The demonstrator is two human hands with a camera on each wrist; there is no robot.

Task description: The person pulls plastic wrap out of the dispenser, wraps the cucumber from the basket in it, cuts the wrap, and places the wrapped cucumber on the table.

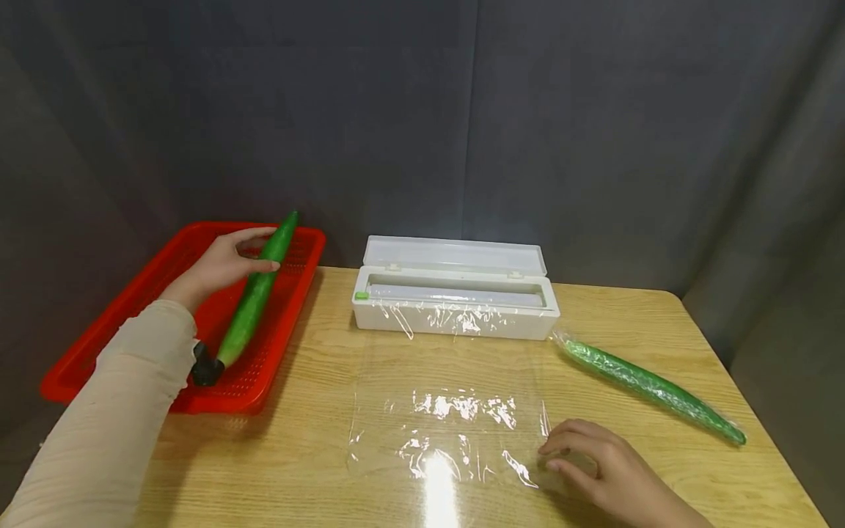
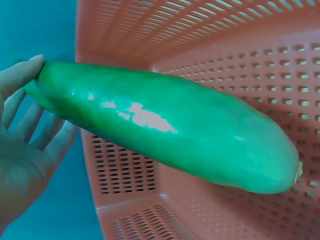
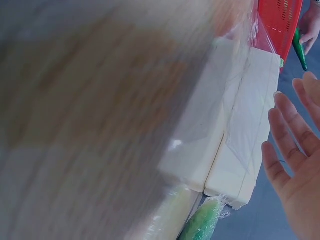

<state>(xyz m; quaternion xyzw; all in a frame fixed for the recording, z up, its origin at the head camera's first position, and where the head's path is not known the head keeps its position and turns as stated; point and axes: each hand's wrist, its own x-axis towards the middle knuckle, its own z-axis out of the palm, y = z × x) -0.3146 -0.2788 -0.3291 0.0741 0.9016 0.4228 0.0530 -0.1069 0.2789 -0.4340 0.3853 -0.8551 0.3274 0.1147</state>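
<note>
A bare cucumber (image 1: 254,304) is held tilted over the red basket (image 1: 267,396) by my left hand (image 1: 221,268), which pinches it between thumb and fingers near its far end. The left wrist view shows the same cucumber (image 2: 170,130) large, its thick end toward the basket's holed wall. My right hand (image 1: 604,462) hovers with loosely bent fingers by the right edge of a sheet of clear plastic wrap (image 1: 455,440) on the table. Whether it touches the wrap I cannot tell. In the right wrist view its fingers (image 3: 287,127) look spread, with nothing between them.
A white wrap dispenser (image 1: 455,323) stands at the back middle, lid up, with the sheet drawn from its roll toward the front. On the right lies a wrapped cucumber (image 1: 653,385). Dark curtains (image 1: 422,125) hang behind the wooden table (image 1: 317,469).
</note>
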